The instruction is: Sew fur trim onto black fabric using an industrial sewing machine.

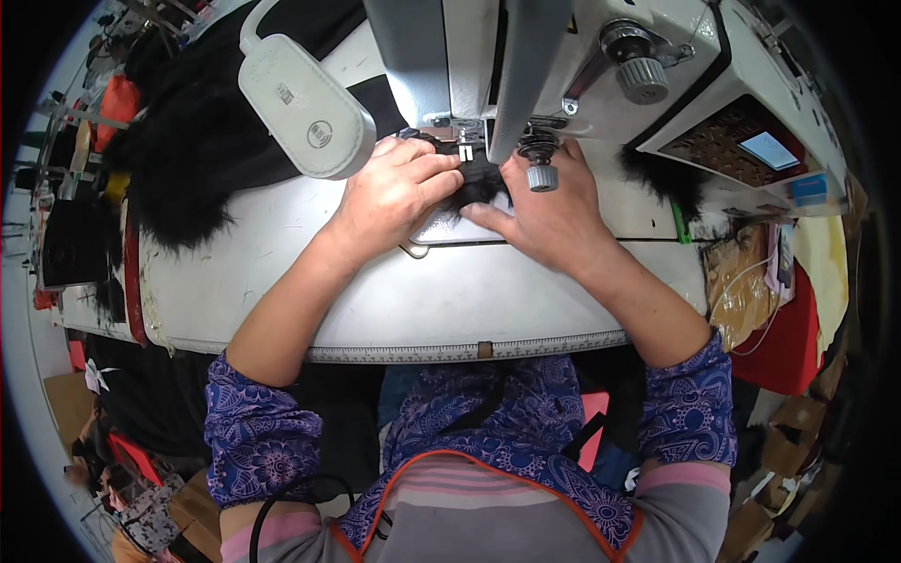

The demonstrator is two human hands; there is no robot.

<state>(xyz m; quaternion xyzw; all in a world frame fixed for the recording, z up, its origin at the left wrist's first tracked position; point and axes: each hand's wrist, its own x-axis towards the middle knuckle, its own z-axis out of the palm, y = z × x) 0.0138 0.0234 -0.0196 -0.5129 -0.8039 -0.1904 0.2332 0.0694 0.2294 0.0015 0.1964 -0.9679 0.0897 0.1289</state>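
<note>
A small piece of black furry fabric lies under the presser foot of a white sewing machine. My left hand rests flat on its left side, fingers pressing the fur down. Its right edge is pinched by the fingers of my right hand, just below the machine's black knob. Both hands sit on the metal needle plate, and much of the fabric is hidden beneath them.
A white lamp head hangs over the table at the left. A heap of black fur lies on the white table at the far left. More fur pokes out behind the machine. Red cloth and bags sit at the right.
</note>
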